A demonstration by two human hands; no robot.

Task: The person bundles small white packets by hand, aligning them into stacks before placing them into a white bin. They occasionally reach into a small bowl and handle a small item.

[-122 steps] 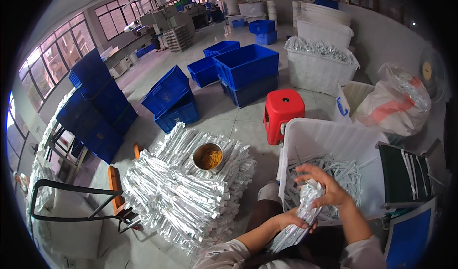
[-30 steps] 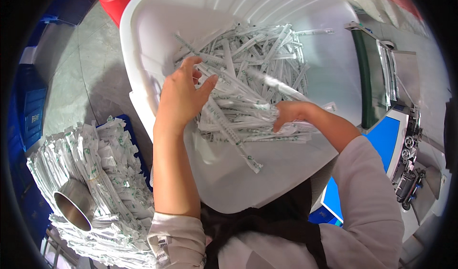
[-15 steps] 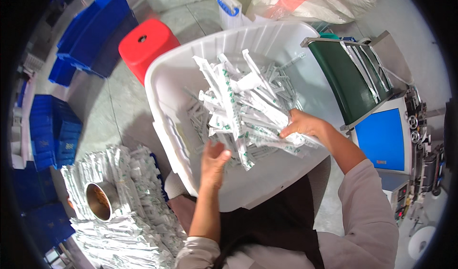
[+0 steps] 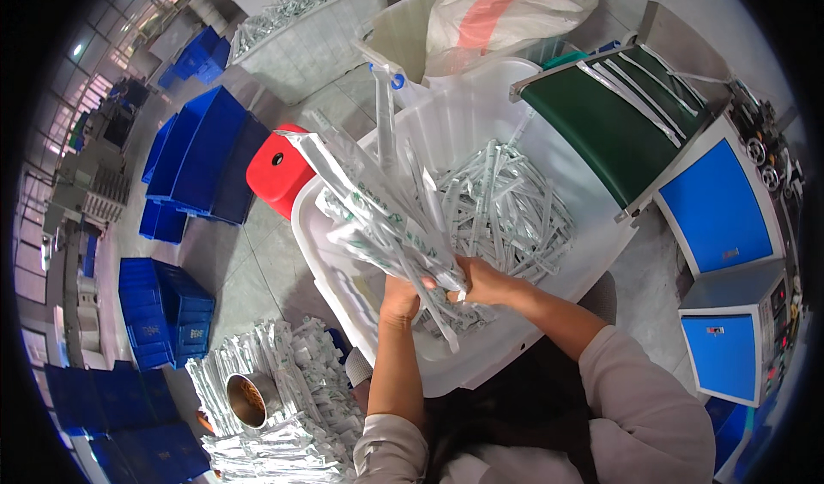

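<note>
My left hand (image 4: 400,299) and my right hand (image 4: 482,280) are closed together round the lower end of a loose bundle of long, thin white wrapped packets (image 4: 386,214) with green print. The bundle fans out up and to the left above a white plastic tub (image 4: 311,257). One packet hangs down below my hands. The fingers of my left hand are partly hidden by the bundle. Many more thin packets (image 4: 515,214) lie jumbled in the tub, right of and beyond my hands.
At lower left are stacked packet bundles (image 4: 287,454) with a metal cup (image 4: 247,400) on top. Blue bins (image 4: 167,312) and a red stool (image 4: 279,175) stand left. A green conveyor belt (image 4: 584,132) juts over the tub's right side. Another packet-filled tub (image 4: 318,42) stands behind.
My hands have come together; the right moved left to the bundle's lower end. The packets are gathered up and leftward, uncovering those in the tub. The view has shifted, showing more of the room.
</note>
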